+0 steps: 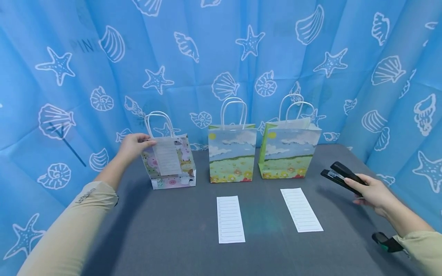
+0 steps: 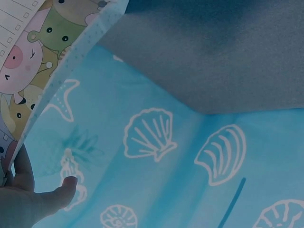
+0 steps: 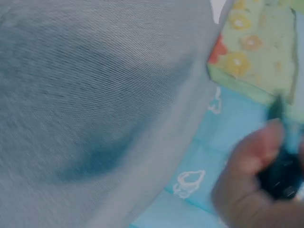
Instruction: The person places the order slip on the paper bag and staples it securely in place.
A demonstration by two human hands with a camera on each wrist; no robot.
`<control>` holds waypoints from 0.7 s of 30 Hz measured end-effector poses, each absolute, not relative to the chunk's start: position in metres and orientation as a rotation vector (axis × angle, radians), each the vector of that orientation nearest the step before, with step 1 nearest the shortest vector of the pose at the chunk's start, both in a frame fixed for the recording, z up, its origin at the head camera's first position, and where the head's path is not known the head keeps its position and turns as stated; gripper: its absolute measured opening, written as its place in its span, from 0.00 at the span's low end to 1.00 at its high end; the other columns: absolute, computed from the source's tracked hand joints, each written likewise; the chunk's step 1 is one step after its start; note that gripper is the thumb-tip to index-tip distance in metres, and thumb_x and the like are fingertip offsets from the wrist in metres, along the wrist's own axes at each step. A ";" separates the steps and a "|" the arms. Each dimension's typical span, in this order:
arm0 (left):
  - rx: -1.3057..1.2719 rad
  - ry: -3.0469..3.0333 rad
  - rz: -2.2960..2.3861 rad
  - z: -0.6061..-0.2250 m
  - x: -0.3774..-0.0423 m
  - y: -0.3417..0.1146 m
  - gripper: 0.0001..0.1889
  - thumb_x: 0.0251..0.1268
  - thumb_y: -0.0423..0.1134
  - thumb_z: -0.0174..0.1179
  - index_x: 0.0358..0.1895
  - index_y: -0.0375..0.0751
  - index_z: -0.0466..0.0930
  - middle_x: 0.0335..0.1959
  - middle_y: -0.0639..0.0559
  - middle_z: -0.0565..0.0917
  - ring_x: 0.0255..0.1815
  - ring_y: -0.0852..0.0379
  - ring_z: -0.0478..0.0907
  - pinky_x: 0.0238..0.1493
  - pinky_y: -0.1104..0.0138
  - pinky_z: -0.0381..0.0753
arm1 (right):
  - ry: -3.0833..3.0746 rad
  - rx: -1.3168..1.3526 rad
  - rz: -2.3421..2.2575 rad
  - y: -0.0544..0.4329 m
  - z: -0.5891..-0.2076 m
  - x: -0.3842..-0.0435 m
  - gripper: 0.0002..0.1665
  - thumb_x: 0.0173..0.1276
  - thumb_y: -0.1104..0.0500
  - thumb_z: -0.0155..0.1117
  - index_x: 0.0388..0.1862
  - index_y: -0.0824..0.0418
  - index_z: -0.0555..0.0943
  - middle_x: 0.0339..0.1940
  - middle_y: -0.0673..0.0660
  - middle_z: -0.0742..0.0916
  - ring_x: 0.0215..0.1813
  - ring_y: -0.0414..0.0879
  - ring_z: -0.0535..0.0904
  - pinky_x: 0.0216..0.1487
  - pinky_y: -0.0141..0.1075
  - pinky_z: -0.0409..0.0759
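My left hand (image 1: 134,145) pinches the top left edge of a small paper gift bag (image 1: 186,168) printed with cartoon animals. A ruled checklist slip (image 1: 167,157) lies flat against that bag's front, its top corner beside my fingers. In the left wrist view the same animal bag (image 2: 57,33) fills the upper left corner; part of the grip is hidden. To the right, my right hand (image 1: 374,193) holds a black stapler (image 1: 342,178) above the table, its jaws pointing left toward the bags. The stapler (image 3: 282,175) is blurred in the right wrist view.
Two landscape-printed paper bags, one central (image 1: 232,157) and one farther right (image 1: 290,155), stand upright. Two checklist slips, one left (image 1: 230,220) and one right (image 1: 301,210), lie in front of them on the grey table (image 1: 165,237). A blue shell-patterned curtain (image 1: 207,50) hangs behind.
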State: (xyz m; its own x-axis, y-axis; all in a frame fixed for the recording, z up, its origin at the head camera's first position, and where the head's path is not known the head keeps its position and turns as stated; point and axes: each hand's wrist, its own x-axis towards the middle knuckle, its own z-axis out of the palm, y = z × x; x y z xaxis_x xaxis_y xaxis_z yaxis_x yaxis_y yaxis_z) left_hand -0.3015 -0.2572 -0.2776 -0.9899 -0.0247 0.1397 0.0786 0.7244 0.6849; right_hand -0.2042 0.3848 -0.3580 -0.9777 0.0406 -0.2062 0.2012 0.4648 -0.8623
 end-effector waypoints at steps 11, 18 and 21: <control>-0.053 -2.776 -1.121 -0.279 -0.302 -0.257 0.23 0.73 0.47 0.56 0.55 0.28 0.77 0.51 0.33 0.78 0.52 0.40 0.73 0.53 0.48 0.72 | 1.713 -0.119 -2.349 0.388 -0.369 -0.211 0.14 0.80 0.50 0.40 0.45 0.50 0.75 0.40 0.56 0.68 0.30 0.42 0.71 0.29 0.33 0.75; -0.056 -2.773 -1.140 -0.280 -0.301 -0.257 0.22 0.73 0.47 0.55 0.55 0.28 0.77 0.51 0.33 0.78 0.51 0.41 0.73 0.52 0.49 0.73 | 1.073 -0.479 -2.369 0.381 -0.372 -0.218 0.25 0.81 0.61 0.26 0.54 0.61 0.75 0.49 0.57 0.75 0.40 0.49 0.76 0.41 0.38 0.78; -0.055 -2.770 -1.142 -0.279 -0.300 -0.257 0.22 0.73 0.47 0.55 0.53 0.29 0.77 0.50 0.34 0.78 0.50 0.41 0.73 0.51 0.50 0.72 | 1.178 -0.538 -2.286 0.374 -0.370 -0.221 0.28 0.81 0.63 0.25 0.58 0.57 0.77 0.50 0.55 0.77 0.39 0.47 0.75 0.38 0.36 0.71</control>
State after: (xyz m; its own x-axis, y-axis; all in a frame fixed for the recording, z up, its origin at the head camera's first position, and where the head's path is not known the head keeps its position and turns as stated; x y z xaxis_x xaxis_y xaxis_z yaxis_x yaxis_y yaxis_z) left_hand -0.3002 -0.2565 -0.2791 -0.9888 -0.0214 0.1477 0.0890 0.7102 0.6983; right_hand -0.2206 0.3738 -0.3700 -0.7925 -0.5994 0.1126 0.2561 -0.4946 -0.8305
